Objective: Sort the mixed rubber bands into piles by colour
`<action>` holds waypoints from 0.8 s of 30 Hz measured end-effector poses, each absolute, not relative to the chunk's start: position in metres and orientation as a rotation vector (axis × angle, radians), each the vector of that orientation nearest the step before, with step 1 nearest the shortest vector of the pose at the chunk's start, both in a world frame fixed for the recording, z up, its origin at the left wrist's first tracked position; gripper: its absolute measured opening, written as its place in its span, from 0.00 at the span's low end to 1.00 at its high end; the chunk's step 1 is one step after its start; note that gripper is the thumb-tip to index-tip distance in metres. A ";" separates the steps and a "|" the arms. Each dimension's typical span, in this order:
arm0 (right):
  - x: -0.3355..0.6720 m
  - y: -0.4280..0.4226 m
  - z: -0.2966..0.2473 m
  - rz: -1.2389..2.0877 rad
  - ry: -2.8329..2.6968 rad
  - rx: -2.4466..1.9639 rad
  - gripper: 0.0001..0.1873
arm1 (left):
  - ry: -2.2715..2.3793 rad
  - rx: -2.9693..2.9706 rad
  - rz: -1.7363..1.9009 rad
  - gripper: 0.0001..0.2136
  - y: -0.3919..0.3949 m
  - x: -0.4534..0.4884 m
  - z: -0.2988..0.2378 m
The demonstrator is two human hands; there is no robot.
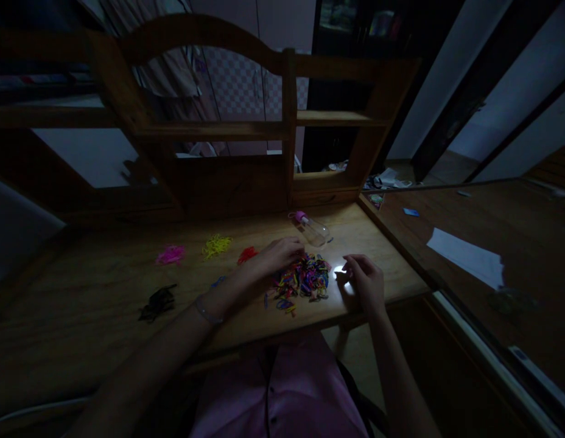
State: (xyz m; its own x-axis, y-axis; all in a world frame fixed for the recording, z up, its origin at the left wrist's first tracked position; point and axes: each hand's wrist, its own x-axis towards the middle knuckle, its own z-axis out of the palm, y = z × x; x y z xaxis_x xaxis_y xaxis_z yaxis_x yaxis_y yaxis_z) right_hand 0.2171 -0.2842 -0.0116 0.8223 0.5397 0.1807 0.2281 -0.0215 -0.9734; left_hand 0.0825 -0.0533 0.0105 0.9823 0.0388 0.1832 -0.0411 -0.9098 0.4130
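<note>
A heap of small mixed-colour elastic bands (312,277) lies on the wooden desk in front of me. My left hand (285,250) reaches over the heap's upper left edge, its fingers bent and drawn together; whatever they pinch is hidden. Just right of the heap, my right hand (365,278) hovers over a bright spot of light with thumb and fingers closed in a pinch. Anything in it is too small and dark to make out. Single-colour piles lie to the left: red bands (247,254), yellow bands (217,246), pink bands (171,255) and black bands (158,302). Some blue bands (218,281) show beside my left forearm.
A clear bottle with a pink cap (313,230) lies on its side behind the heap. A wooden shelf unit (289,121) rises along the desk's back edge. On the right, a brown surface holds white paper (467,255) and a blue card (411,212).
</note>
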 end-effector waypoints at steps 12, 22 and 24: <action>0.217 -0.283 -0.011 0.262 -0.631 -1.612 0.16 | 0.127 2.432 0.346 0.07 -0.045 0.068 0.029; 0.216 -0.283 -0.009 0.252 -0.636 -1.633 0.18 | 0.206 2.315 0.254 0.07 -0.040 0.065 0.030; 0.216 -0.284 -0.009 0.256 -0.635 -1.630 0.17 | 0.212 2.330 0.279 0.06 -0.041 0.066 0.030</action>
State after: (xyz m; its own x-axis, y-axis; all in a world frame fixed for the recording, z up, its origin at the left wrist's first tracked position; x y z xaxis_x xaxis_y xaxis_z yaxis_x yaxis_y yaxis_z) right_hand 0.2157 -0.2835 -0.0092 0.8206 0.5379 0.1931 0.2543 -0.0412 -0.9662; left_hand 0.0664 -0.0413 0.0302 0.9622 0.2358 0.1366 0.0681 -0.6935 0.7173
